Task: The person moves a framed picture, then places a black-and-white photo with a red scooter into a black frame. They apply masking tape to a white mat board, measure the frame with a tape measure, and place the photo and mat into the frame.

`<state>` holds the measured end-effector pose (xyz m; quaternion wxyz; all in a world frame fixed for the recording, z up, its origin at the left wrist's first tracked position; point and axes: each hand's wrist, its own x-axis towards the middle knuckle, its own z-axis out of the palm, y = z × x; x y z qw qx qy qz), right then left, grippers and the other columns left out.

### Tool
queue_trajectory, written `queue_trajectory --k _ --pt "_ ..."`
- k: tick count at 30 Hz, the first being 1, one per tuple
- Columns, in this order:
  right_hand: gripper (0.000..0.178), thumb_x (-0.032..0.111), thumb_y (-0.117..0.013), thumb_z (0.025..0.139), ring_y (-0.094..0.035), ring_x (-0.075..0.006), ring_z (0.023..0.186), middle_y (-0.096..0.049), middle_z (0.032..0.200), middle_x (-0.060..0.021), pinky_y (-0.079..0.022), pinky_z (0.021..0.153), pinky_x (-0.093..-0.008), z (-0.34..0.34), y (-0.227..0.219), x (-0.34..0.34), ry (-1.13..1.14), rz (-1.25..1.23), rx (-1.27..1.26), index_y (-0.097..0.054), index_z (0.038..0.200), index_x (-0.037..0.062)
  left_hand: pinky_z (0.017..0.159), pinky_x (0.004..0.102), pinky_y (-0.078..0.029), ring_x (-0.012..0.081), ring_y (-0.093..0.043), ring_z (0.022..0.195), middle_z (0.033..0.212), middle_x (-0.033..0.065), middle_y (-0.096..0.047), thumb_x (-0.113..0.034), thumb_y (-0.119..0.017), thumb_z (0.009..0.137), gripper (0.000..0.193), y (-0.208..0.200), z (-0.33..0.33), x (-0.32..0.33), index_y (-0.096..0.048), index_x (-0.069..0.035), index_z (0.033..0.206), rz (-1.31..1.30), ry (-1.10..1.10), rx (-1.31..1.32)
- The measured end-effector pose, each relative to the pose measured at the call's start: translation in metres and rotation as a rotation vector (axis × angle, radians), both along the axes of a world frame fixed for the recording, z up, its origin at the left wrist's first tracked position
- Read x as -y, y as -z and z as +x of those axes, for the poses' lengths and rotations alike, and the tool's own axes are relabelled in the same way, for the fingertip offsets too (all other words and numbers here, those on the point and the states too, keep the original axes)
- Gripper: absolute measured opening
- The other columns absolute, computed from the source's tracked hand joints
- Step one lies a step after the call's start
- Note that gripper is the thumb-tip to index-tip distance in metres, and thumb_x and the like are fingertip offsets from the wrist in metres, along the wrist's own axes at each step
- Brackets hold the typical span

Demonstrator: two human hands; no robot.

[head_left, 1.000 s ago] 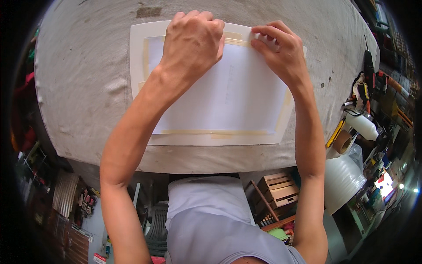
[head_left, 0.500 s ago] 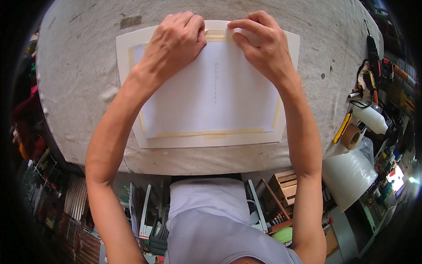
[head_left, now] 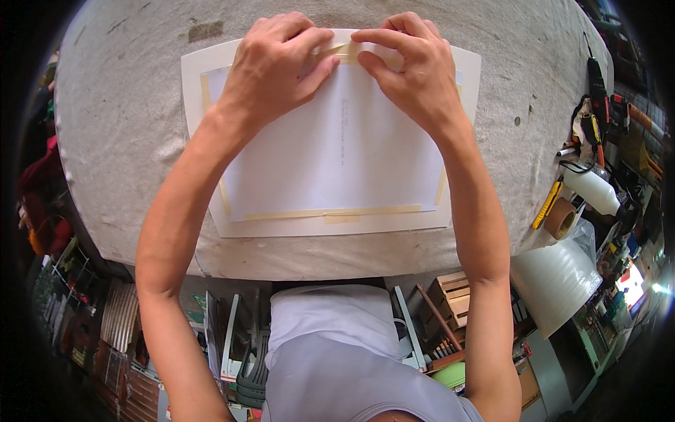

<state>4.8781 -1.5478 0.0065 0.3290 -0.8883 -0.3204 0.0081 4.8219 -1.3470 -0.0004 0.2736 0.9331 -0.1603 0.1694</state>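
Note:
A white sheet of paper (head_left: pixel 309 155) lies on a larger white board (head_left: pixel 295 226), its edges bordered with pale masking tape (head_left: pixel 295 214). At the far edge, a short piece of tape (head_left: pixel 347 50) crosses the border, its left part seemingly raised. My left hand (head_left: pixel 271 67) is over the far left of the board, thumb and index finger apart on either side of that raised part. Opposite it, my right hand (head_left: pixel 415 67) has its index fingertip at the short tape's right side, the thumb held apart below. The other fingers of both hands are curled and partly hidden.
A worn, cloth-covered table (head_left: pixel 126 141) carries the board. Along its right edge are a yellow cutter knife (head_left: pixel 548 204), a brown tape roll (head_left: pixel 560 217), a white bottle (head_left: pixel 592 190) and a large roll of translucent wrap (head_left: pixel 555 281). Wooden crates (head_left: pixel 450 299) stand below the table.
My left hand has moved right and its thumb and index finger have spread apart. My right hand has shifted slightly left, toward the short tape. The tape's left part now looks raised.

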Motion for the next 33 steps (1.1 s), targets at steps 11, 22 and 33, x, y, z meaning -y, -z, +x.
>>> queue_trajectory --k 11,22,33 --pt "0.021 0.017 -0.075 0.076 -0.057 -0.022 0.09 -0.06 0.094 -0.002 -0.047 0.083 -0.0358 -0.004 -0.001 -0.002 0.027 -0.027 0.054 -0.077 0.097 0.0223 0.087 0.037 -0.047 0.0217 -0.063 0.083 0.084 0.0041 -0.065 -0.008 -0.071 0.08 0.01 0.015 -0.004 0.009 -0.062 -0.008 0.085 0.077 -0.046 0.158" --pt "0.012 0.017 -0.076 0.076 -0.057 -0.0212 0.087 -0.061 0.093 -0.0002 -0.046 0.08 -0.0365 -0.008 0.005 -0.002 0.046 0.009 0.092 -0.075 0.088 0.0208 0.102 0.0421 -0.039 0.0148 -0.066 0.08 0.084 -0.0026 -0.068 -0.016 -0.071 0.084 0.008 0.006 -0.006 0.005 -0.064 -0.014 0.084 0.114 -0.033 0.119" --pt "0.007 0.013 -0.074 0.08 -0.059 -0.0207 0.09 -0.063 0.096 0.0024 -0.042 0.077 -0.039 -0.014 0.009 -0.01 0.055 -0.008 0.193 -0.069 0.083 0.0175 0.096 0.0377 -0.039 0.0129 -0.067 0.079 0.085 -0.0024 -0.07 -0.016 -0.071 0.085 0.007 0.005 -0.01 0.003 -0.065 -0.014 0.088 0.185 -0.04 0.16"
